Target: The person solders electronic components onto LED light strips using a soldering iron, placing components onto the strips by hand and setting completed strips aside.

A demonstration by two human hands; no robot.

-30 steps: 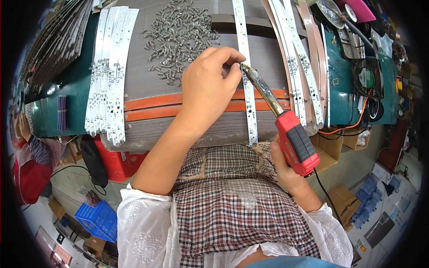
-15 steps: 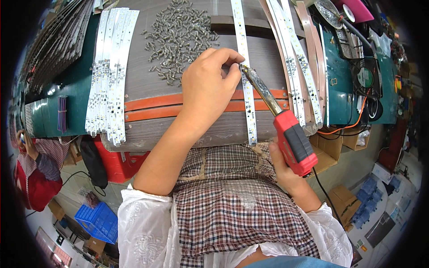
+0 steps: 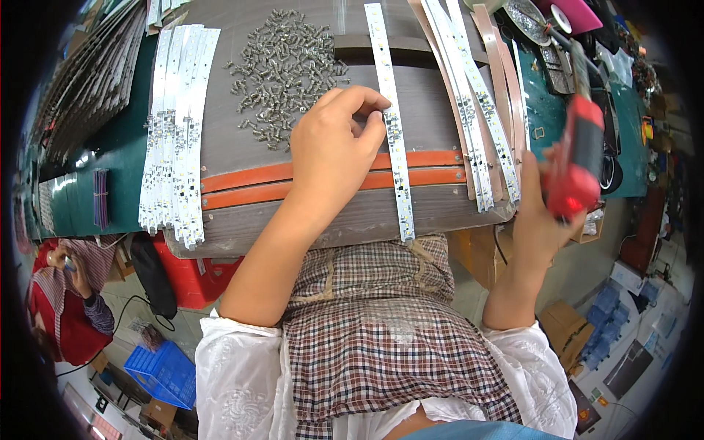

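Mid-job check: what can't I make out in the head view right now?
All in the head view:
- Under the left hand: whether it pinches anything at the white strip; its own fingers hide that.
- Right hand: part of its grip, hidden by the soldering iron.
- The iron's tip: lost in blur and clutter.
- Strip joints: too small.
- White strips at right: far ends cut off by the top edge.

Blur smears the soldering iron point(image 3: 584, 147) and the right hand point(image 3: 539, 220); the iron's far end seems indistinct. Anything pinched by the left hand point(image 3: 334, 143) at the white strip point(image 3: 397, 149) is too small to tell.
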